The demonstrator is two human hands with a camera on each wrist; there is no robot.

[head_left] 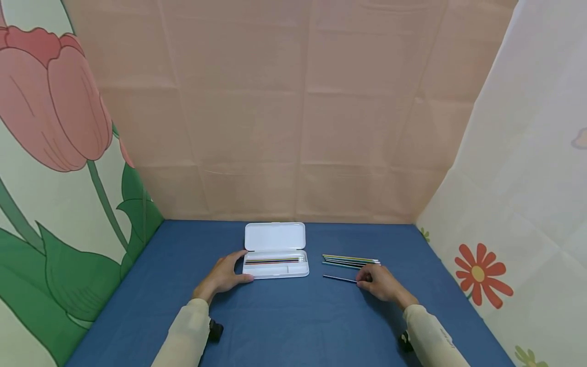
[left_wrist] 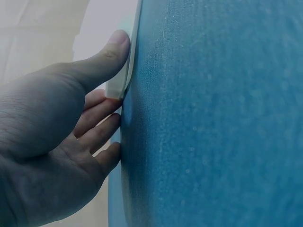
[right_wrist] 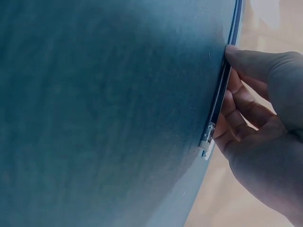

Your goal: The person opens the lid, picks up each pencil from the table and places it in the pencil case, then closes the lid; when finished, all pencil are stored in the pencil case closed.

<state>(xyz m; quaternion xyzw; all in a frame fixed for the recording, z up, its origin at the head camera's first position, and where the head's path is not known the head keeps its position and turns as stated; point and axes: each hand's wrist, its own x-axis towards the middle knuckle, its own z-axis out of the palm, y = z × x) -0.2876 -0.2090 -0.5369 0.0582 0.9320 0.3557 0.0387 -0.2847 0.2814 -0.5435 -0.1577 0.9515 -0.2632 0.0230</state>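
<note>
Your left hand (head_left: 223, 274) has its grip on the left end of the open white pencil case (head_left: 266, 271), thumb at the front corner and fingers reaching round toward the back. The case sits on the blue tabletop (head_left: 275, 321), its lid (head_left: 275, 236) folded back on the far side, with a few pencils (head_left: 266, 261) lying lengthwise in the tray. Your right hand (head_left: 382, 283) pinches a dark pencil (head_left: 339, 278), which points left toward the case; its white eraser end shows in the right wrist view. Just beyond that hand lies a loose bunch of pencils (head_left: 346, 261), right of the case.
</note>
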